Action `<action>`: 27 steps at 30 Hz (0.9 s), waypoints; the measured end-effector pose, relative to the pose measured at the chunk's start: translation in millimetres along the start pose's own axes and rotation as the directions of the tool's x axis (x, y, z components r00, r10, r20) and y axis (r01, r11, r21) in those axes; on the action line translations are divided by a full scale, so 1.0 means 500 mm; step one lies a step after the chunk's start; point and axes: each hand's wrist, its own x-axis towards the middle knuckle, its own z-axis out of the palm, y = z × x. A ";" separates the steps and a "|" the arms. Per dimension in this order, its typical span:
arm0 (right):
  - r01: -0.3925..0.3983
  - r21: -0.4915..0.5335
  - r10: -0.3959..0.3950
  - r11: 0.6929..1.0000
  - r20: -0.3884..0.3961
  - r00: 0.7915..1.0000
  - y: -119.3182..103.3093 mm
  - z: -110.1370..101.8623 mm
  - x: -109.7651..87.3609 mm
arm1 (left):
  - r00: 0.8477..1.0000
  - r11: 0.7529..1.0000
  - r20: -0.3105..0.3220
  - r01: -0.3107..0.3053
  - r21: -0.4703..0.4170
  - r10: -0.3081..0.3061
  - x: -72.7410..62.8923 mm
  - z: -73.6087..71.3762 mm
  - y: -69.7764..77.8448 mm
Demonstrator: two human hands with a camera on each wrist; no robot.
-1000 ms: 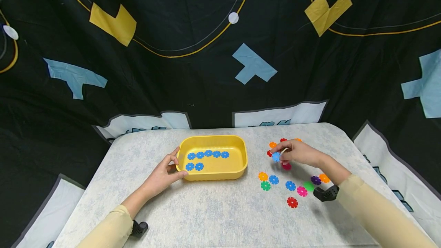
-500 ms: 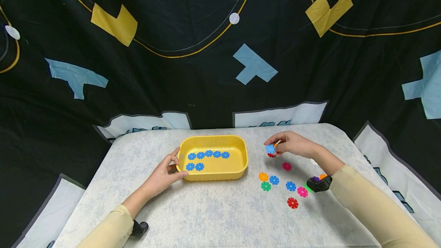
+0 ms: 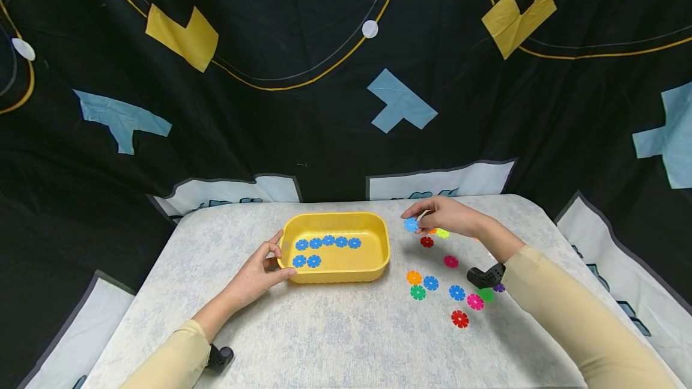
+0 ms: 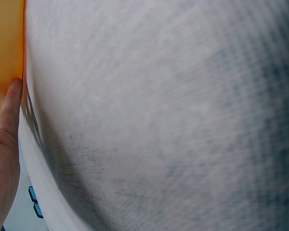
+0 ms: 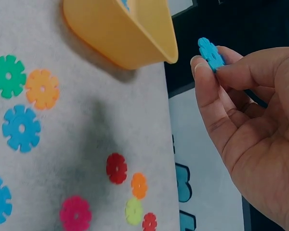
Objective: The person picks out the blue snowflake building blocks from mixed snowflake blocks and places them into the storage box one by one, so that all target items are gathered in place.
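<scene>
My right hand [image 3: 456, 218] pinches a blue notched plastic disc [image 3: 411, 224] between thumb and fingers, raised above the far right of the table. In the right wrist view the disc [image 5: 211, 54] stands edge-on between the fingertips, beyond the end of a yellow tray [image 5: 111, 36]. At the tray's left end, my left hand [image 3: 259, 272] grips the yellow tray [image 3: 340, 277], thumb at the front corner and fingers along the side wall. Several blue discs [image 3: 328, 240] lie inside it in two rows. The left wrist view shows only part of that hand [image 4: 2, 159] against the tray wall.
Loose notched discs lie right of the tray: a green one [image 3: 418, 292], an orange one [image 3: 414, 278], blue ones [image 3: 456, 292], a red one [image 3: 459, 319] and others. Under the right hand sits a yellow-green disc [image 5: 133, 211]. Behind the table hangs a dark patterned cloth [image 3: 324, 137].
My right hand has moved left and away toward the table's far edge with the blue disc, uncovering discs beneath. An orange piece seen beside it earlier no longer shows in the hand. The left hand stays.
</scene>
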 end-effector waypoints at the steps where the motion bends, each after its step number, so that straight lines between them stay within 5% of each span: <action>1: 0.001 -0.001 -0.001 1.000 0.003 1.000 -0.003 0.002 0.004 | 1.000 1.000 0.001 0.002 -0.003 -0.002 0.000 0.000 0.000; 12: 0.064 -0.004 -0.063 0.998 0.045 0.997 -0.040 0.026 0.042 | 1.000 1.000 0.005 0.020 -0.016 -0.020 -0.001 0.001 0.002; 27: 0.055 0.001 -0.054 0.999 0.085 0.995 -0.074 0.063 0.085 | 1.000 1.000 0.006 0.015 -0.015 -0.015 -0.001 0.001 0.001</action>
